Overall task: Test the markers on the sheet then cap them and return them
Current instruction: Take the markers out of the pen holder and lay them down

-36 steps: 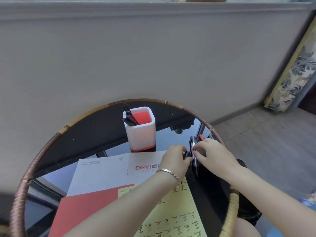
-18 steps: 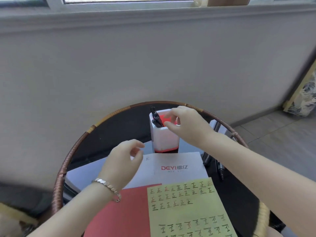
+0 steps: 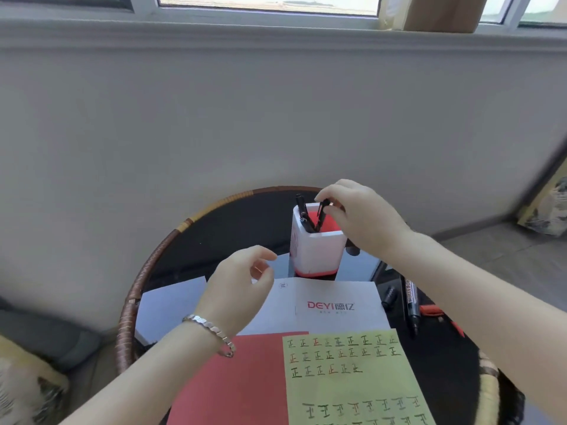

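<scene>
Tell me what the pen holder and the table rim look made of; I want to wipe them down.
Pen holder: probably smooth moulded plastic, white with red lining, evenly glossy walls. Table rim: apparently rattan or cane, shown by its wound brown and tan bands.

A plain pale grey wall [image 3: 276,124] fills most of the view. Above it, a moulded ledge [image 3: 214,32] runs below a white-framed window [image 3: 267,3], which lets in bright daylight. A brown box-like object [image 3: 441,10] stands on the sill at the far right. On the right, grey floor tiles [image 3: 506,262] meet the wall, and a patterned panel [image 3: 549,207] leans there. Nearer stands a round table [image 3: 127,332] with a woven rattan rim and a dark glossy top. At the near left is something pale and fuzzy [image 3: 24,391], too blurred to name.
</scene>
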`<state>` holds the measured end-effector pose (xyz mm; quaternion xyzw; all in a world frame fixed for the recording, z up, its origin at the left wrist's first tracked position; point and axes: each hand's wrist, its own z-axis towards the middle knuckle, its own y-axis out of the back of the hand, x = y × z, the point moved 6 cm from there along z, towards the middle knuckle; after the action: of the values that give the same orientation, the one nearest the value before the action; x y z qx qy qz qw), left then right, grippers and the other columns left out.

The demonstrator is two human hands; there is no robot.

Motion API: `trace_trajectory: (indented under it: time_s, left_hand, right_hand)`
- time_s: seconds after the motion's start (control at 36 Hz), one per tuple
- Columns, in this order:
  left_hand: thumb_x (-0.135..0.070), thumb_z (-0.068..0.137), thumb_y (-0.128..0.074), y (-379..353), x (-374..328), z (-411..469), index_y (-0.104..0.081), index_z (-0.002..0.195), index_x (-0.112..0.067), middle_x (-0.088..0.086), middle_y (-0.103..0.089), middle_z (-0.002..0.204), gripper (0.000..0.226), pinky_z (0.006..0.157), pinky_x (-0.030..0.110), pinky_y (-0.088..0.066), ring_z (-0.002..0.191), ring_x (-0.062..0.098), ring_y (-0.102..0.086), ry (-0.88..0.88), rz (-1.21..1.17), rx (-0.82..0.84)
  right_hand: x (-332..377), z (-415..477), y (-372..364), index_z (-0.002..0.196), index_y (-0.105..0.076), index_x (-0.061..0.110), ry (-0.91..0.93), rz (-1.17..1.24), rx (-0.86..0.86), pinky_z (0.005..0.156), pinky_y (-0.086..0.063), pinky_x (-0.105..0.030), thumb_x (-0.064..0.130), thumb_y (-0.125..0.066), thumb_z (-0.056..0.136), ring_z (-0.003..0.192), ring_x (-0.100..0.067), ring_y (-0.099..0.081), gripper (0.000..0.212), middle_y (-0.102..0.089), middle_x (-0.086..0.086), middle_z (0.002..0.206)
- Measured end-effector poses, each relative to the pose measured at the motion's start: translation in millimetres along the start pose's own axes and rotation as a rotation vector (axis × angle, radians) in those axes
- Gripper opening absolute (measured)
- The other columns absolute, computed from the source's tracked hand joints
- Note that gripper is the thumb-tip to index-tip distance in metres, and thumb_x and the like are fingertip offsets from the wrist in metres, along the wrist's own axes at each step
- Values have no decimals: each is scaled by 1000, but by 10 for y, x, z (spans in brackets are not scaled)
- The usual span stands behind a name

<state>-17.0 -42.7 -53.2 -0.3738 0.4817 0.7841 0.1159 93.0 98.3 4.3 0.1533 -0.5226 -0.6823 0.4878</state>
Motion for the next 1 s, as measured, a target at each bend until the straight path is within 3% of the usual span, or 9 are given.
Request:
trace_trajectory:
  time_s: [0.08, 0.14, 0.25, 0.42, 0.53, 0.58, 0.69, 0.81, 1.0]
  left_hand:
    - [-14, 84, -57, 17, -210, 20, -58, 111, -24, -11, -56, 90, 29, 69, 15, -46, 79, 0, -55, -84, -34, -50]
    - [-14, 82, -62, 48, -364, 30, -55, 116, -25, -10, -54, 92, 36, 65, 8, -45, 81, 0, -55, -139, -109, -103]
    - [-15, 80, -67, 55, -655, 36, -50, 122, -28, -9, -50, 95, 47, 71, 10, -47, 78, 6, -57, -229, -267, -158]
    - [-15, 82, -65, -76, -914, 34, -63, 90, -24, -12, -50, 86, 13, 65, 13, -50, 73, 7, -60, -273, -353, -165]
    - [-14, 80, -64, -73, -831, -9, -58, 77, -28, 0, -61, 83, 15, 72, 29, -54, 78, 16, -66, -223, -457, -231]
    - [-9, 80, -65, -45, -773, -50, -61, 80, -21, 6, -67, 83, 13, 73, 32, -56, 79, 17, -68, -153, -588, -245]
    - [1, 75, -68, -100, -705, -138, -65, 79, -9, 5, -71, 76, 12, 64, 24, -56, 70, 15, -70, -49, -791, -125]
    - [-1, 74, -70, -244, -582, -186, -65, 73, -14, -1, -71, 68, 15, 58, 25, -55, 63, 15, -68, -6, -656, -7]
    - [-13, 94, -41, -403, -603, -259, -51, 83, -34, -6, -57, 76, 26, 53, 15, -38, 61, 3, -49, -174, -219, 238]
  right_hand:
    - [158, -114, 368, 102, -66, 8, 147, 133, -226, 77, -48, -28, 3, -53, 87, 77, -7, -51, 20, -59, 3, 95]
    - [255, -235, 568, 99, -67, 7, 226, 184, -317, 75, -46, -17, 0, -56, 84, 75, 0, -50, 19, -56, 6, 92]
    - [372, -462, 732, 99, -67, 7, 275, 274, -348, 74, -47, -14, -2, -57, 83, 75, 4, -53, 20, -58, 2, 92]
    - [393, -674, 623, 102, -66, 10, 268, 334, -272, 71, -52, -22, 0, -58, 82, 78, -7, -59, 24, -60, 4, 93]
    - [234, -785, 498, 102, -60, 26, 42, 458, -225, 71, -49, -12, 5, -62, 82, 78, -6, -59, 29, -60, 9, 88]
    - [107, -836, 330, 100, -62, 25, -184, 508, -58, 63, -48, -12, 15, -60, 86, 69, -2, -59, 17, -62, 7, 78]
    - [-19, -980, -28, 102, -61, 12, -538, 1023, 203, 52, -49, -16, 26, -55, 87, 49, -2, -53, 22, -62, 2, 64]
    - [-2, -997, -33, 97, -60, 9, -627, 1448, 93, 53, -49, -18, 26, -58, 70, 51, -8, -52, 32, -61, 1, 59]
    - [-4, -1060, -41, 88, -66, 12, -525, 1202, -61, 62, -53, -16, 17, -54, 88, 62, -4, -61, 13, -67, 8, 61]
